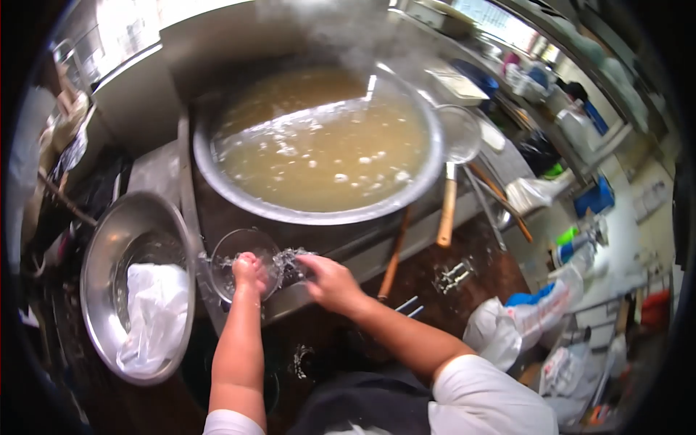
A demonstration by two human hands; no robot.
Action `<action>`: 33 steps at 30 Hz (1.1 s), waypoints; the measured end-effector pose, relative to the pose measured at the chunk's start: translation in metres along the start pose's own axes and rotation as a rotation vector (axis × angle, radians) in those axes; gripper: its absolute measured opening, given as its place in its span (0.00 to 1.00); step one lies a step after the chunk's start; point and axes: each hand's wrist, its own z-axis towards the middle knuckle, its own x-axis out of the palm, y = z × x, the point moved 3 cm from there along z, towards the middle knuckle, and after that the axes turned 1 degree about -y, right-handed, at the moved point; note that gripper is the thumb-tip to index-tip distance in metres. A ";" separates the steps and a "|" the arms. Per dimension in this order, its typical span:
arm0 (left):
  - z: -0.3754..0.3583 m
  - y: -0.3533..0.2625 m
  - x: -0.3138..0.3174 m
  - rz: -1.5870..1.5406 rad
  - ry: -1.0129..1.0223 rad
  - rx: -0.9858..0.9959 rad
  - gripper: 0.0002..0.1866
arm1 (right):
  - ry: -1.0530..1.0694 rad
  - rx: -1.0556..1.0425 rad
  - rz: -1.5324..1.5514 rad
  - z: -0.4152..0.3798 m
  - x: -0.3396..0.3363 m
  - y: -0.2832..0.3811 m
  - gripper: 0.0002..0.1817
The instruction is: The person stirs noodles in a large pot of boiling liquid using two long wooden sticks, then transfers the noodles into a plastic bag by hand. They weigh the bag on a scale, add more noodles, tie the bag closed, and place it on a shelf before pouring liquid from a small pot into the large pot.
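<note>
Just below the front rim of a large metal pot of bubbling, cloudy liquid, a round, see-through bowl or strainer is at my left hand. The fingers of that hand are closed over it, and what they grip is too small to make out. My right hand is to its right, fingers bent together at a clump of clear, glittering strands or splashing water. I cannot tell which it is.
A metal basin holding a white plastic bag stands at the left. Right of the pot lie a wooden-handled strainer and wooden sticks. White bags are at the lower right. A person is at the far right.
</note>
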 end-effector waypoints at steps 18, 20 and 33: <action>-0.114 0.193 0.203 1.543 0.179 0.509 0.27 | -0.597 0.604 -0.981 -0.200 -0.473 -0.326 0.28; -0.101 0.212 0.204 1.138 0.157 -0.051 0.23 | -0.413 0.899 -1.056 -0.208 -0.493 -0.373 0.34; -0.183 0.183 0.169 1.212 0.182 -0.202 0.16 | -0.472 0.772 -1.125 -0.304 -0.608 -0.279 0.21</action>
